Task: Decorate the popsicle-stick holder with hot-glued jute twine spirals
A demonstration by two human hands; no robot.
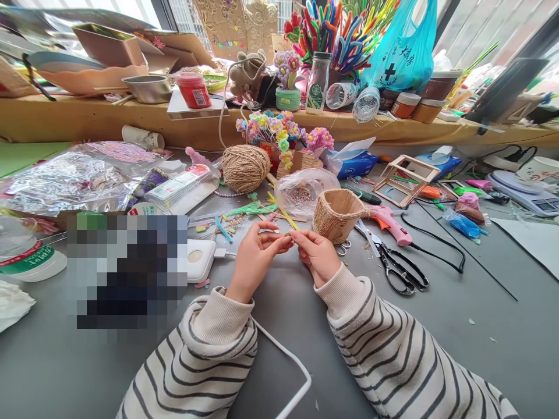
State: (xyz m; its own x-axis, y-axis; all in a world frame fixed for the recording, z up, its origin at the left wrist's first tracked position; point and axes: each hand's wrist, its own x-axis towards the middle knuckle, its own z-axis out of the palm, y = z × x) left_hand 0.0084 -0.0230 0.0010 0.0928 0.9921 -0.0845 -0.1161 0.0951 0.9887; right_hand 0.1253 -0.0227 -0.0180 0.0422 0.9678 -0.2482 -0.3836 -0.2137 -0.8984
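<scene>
Yellow pipe cleaner (286, 214) over the counter (480, 349), near end at the fingertips.
Right hand (319, 255) pinches that end, thumb against forefinger; left hand (255, 250) is half open, fingers loosely curved beside it, hold unclear. Judgement: light, even pressure close to the tip should limit kinking.

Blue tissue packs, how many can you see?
2: one blue pack beside the pink flowers, another pack behind the wooden frame. More may be hidden.
</scene>
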